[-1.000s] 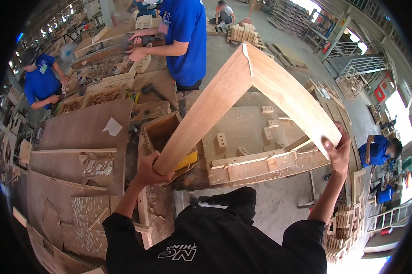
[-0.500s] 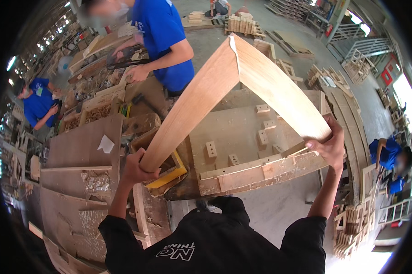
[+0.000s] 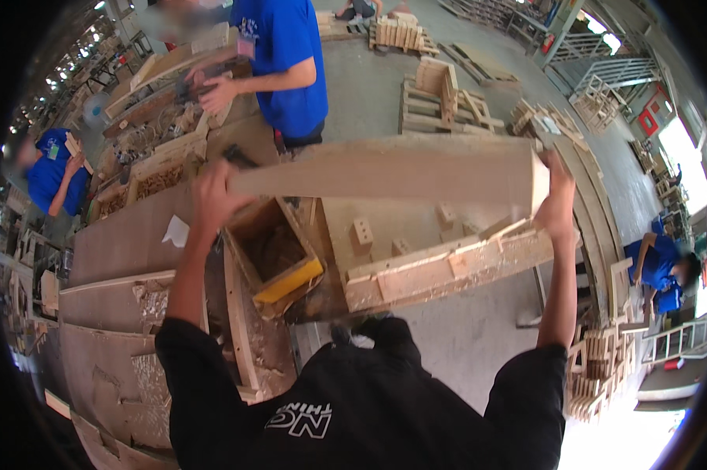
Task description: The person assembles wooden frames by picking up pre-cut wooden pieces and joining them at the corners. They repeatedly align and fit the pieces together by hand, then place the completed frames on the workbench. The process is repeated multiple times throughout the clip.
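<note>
Swung level now, one long board (image 3: 393, 168) is clamped by two hands: left (image 3: 212, 192), right (image 3: 557, 205).

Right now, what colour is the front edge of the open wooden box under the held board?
Yellow: the wooden box has a yellow front edge, clearest in the head view.

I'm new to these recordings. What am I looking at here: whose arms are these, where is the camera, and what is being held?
The camera sits on a person's head and looks down, so its wide lens bends straight edges. The two bare arms are that person's own. The left hand and right hand each take one end of a long wooden plank, held level above a workbench. On the bench lie small wooden blocks and an open wooden box with a yellow edge. A co-worker in a blue shirt stands beyond.
</note>
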### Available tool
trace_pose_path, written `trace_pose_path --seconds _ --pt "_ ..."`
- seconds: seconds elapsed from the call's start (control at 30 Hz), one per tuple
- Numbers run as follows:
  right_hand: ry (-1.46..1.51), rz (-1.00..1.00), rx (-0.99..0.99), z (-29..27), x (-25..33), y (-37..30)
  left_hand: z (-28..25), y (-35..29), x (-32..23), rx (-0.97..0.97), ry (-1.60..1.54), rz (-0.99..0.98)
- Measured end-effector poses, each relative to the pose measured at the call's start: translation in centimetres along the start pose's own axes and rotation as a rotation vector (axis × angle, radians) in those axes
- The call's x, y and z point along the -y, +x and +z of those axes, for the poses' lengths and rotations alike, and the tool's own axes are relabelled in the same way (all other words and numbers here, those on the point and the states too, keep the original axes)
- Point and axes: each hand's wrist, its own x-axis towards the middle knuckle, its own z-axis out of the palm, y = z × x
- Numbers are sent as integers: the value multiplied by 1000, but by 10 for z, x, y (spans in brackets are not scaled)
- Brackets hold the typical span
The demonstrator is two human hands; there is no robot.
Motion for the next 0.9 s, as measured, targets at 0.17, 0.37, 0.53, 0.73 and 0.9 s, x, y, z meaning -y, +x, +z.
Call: trace_pose_path --seconds 0.17,0.37,0.53,0.73,0.9 --pt "-56 -286 -273 32 -6 32 -12 66 46 -425 354 352" --pt "-334 -497 -674 32 16 18 -32 81 56 -631 367 397" --pt "-329 -432 -422 25 21 -7 -28 67 58 -414 323 357" --pt "3 148 80 -17 -25 -47 -8 80 -29 360 -324 17" --pt "78 328 -4 -48 -69 -91 17 137 -101 594 -578 69"
